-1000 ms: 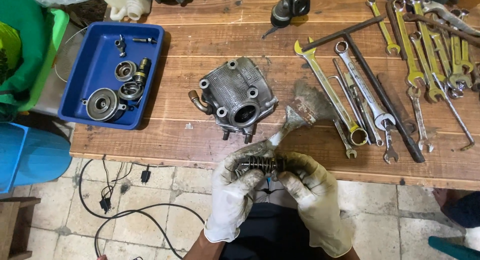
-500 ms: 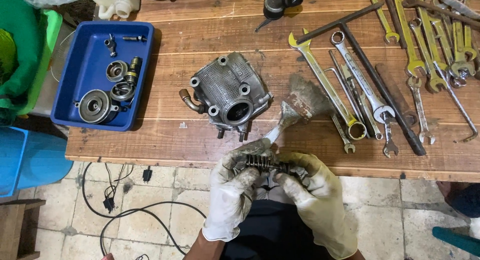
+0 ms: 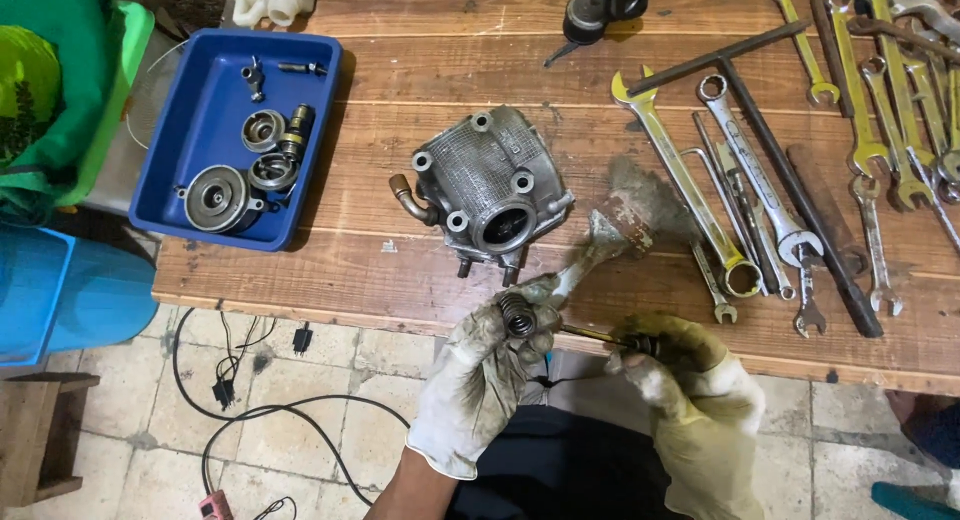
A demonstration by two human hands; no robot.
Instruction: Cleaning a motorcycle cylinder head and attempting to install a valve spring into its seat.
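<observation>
Both hands wear dirty white gloves and hover at the near edge of a wooden workbench (image 3: 420,270). My left hand (image 3: 480,380) grips a coiled valve spring (image 3: 519,318), its open end facing up. My right hand (image 3: 680,380) holds a thin brass-coloured rod (image 3: 590,333) whose tip points at the spring. Just beyond the hands sits a grey metal cylinder head (image 3: 487,188) and a worn paintbrush (image 3: 615,225).
A blue tray (image 3: 190,130) at the left holds several small round engine parts. Several spanners (image 3: 690,180) and a T-handle wrench (image 3: 790,180) lie at the right. Blue bin (image 3: 70,290), green bag (image 3: 50,90) and black cables (image 3: 260,410) on the tiled floor.
The hands have drawn apart: the spring has turned end-up in my left hand, and my right hand has pulled the thin rod out to the right.
</observation>
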